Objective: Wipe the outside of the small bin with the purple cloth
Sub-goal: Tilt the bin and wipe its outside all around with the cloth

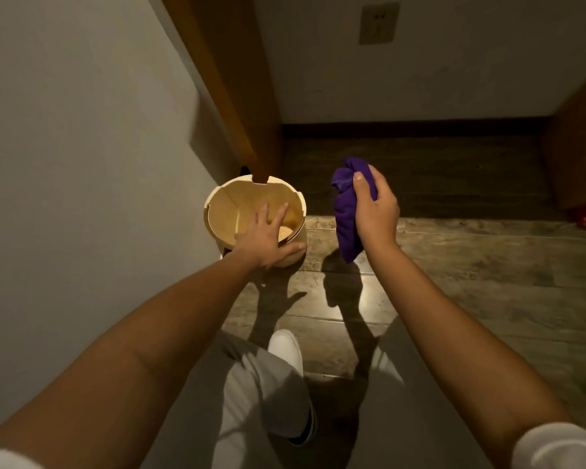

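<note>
A small light wooden bin (230, 204) stands on the floor beside the left wall, its open top toward me. My left hand (268, 236) grips its near right rim, fingers reaching inside and the thumb pressed on the outer wall. My right hand (374, 211) is raised to the right of the bin, apart from it, and holds a bunched purple cloth (347, 214) that hangs down from the fist.
A white wall (82, 164) runs close along the left, with a wooden post (230, 96) just behind the bin. A dark step (420, 170) lies ahead, a wooden cabinet (579, 157) far right. My white shoe (286, 346) stands on the plank floor.
</note>
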`<state>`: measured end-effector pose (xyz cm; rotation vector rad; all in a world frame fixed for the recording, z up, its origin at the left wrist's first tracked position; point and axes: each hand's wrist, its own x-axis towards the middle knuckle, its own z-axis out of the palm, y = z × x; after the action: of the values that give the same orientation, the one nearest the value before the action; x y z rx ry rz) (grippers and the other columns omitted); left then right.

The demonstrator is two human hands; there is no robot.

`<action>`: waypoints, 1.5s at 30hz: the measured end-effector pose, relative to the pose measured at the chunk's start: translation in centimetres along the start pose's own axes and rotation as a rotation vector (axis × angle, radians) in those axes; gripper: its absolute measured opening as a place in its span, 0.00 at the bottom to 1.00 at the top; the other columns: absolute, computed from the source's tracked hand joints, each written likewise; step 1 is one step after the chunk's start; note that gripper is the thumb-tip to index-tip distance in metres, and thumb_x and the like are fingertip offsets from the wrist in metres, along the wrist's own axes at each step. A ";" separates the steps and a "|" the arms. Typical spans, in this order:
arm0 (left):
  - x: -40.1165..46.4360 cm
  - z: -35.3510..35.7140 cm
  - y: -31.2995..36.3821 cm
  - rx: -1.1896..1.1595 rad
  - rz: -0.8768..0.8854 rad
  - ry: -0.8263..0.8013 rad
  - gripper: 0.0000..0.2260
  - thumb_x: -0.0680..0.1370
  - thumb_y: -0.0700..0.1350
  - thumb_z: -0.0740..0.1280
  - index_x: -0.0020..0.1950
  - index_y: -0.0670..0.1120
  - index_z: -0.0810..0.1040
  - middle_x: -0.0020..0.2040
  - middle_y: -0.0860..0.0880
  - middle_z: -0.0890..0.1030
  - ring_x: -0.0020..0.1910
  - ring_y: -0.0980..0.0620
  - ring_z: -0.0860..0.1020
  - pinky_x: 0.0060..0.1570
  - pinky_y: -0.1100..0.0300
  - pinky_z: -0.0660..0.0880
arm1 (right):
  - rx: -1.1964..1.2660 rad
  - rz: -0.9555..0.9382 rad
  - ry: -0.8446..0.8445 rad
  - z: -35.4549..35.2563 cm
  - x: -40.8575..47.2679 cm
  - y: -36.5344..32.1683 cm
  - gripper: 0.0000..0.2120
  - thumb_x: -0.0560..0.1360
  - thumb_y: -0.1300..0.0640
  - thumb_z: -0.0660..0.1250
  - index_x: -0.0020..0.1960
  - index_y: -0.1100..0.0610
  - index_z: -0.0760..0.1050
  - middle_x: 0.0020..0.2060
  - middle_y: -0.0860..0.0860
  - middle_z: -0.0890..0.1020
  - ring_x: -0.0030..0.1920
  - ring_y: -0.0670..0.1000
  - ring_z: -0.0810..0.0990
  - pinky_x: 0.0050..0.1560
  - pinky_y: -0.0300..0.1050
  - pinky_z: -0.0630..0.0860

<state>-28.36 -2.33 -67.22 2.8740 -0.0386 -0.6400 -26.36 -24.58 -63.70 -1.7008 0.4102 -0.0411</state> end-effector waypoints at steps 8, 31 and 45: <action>4.8 5.1 -1.0 0.169 0.120 0.056 0.34 0.80 0.68 0.54 0.80 0.49 0.60 0.81 0.44 0.60 0.80 0.40 0.53 0.74 0.34 0.53 | 0.096 0.030 -0.002 2.2 1.5 5.7 0.25 0.83 0.41 0.63 0.77 0.49 0.71 0.71 0.49 0.78 0.71 0.50 0.76 0.68 0.50 0.75; 4.2 1.6 -6.5 -0.275 0.207 0.288 0.14 0.83 0.52 0.63 0.67 0.51 0.78 0.57 0.54 0.81 0.55 0.53 0.77 0.49 0.56 0.73 | 0.203 0.006 -0.012 3.7 4.8 9.7 0.24 0.82 0.38 0.63 0.76 0.39 0.69 0.72 0.47 0.75 0.68 0.51 0.77 0.60 0.52 0.81; 6.3 0.3 -6.1 -0.500 0.239 0.123 0.10 0.81 0.54 0.66 0.60 0.54 0.80 0.57 0.55 0.81 0.55 0.56 0.78 0.49 0.57 0.76 | -0.006 -0.093 -0.040 5.3 6.2 10.6 0.16 0.82 0.35 0.59 0.62 0.43 0.77 0.51 0.43 0.83 0.52 0.44 0.82 0.49 0.43 0.80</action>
<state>-22.92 3.14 -71.25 2.3706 -0.1749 -0.3618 -21.83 -22.57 -76.06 -1.7235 0.3016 -0.0741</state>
